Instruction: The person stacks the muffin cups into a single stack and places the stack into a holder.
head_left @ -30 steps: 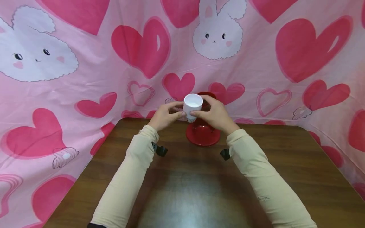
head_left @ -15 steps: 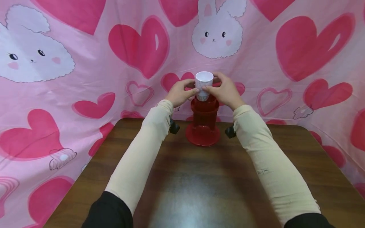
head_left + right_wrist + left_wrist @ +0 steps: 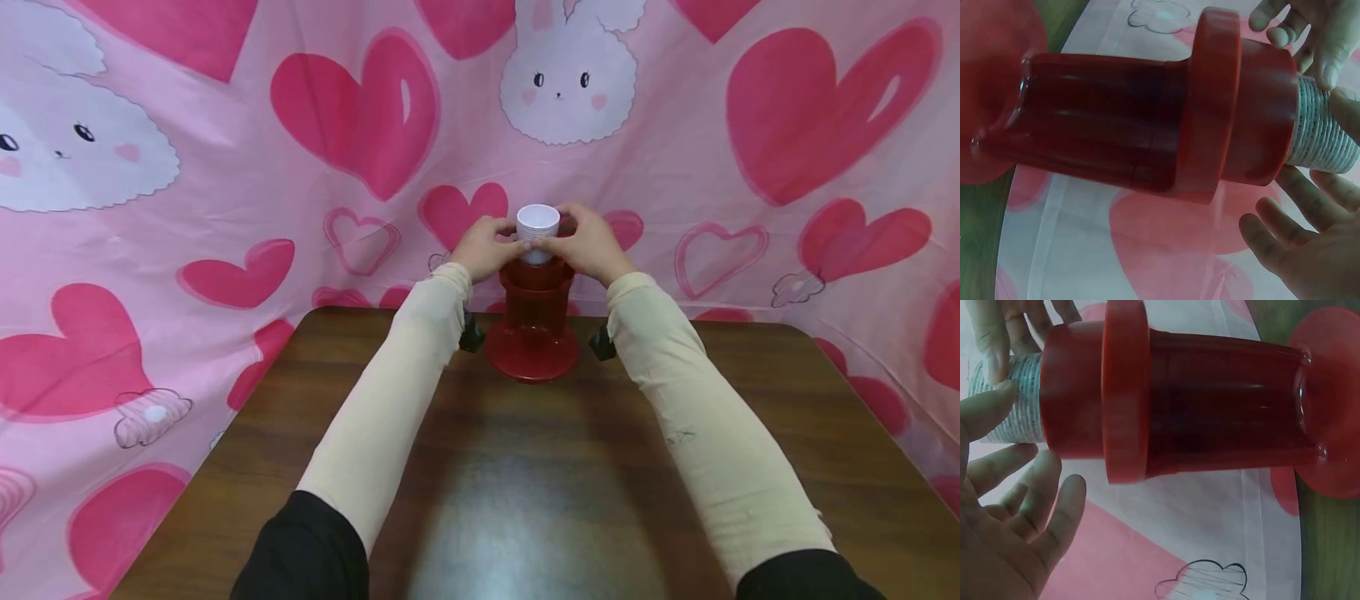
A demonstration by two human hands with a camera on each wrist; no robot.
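Observation:
A stack of white paper cups (image 3: 536,222) stands upright, mouth up, in the open top of a red cup dispenser (image 3: 535,321). Its lower part is hidden inside the red collar. From the left side my left hand (image 3: 482,248) pinches the stack between thumb and fingers. My right hand (image 3: 588,246) grips it the same way from the right, the two thumbs meeting at the near side. Nested rims of the cup stack (image 3: 1027,403) show above the collar in the left wrist view. Fingers of the right hand (image 3: 1310,237) spread beside the collar in the right wrist view.
The dispenser's round red base (image 3: 532,358) rests near the back edge of a brown wooden table (image 3: 495,500). Behind hangs a pink cloth (image 3: 465,108) with hearts and rabbits, close to the dispenser. Dark wrist cameras (image 3: 471,332) hang under both wrists.
Both hands have carried the cup stack up and right, from in front of the dispenser to above it. In the last half second it has sunk into the dispenser's top.

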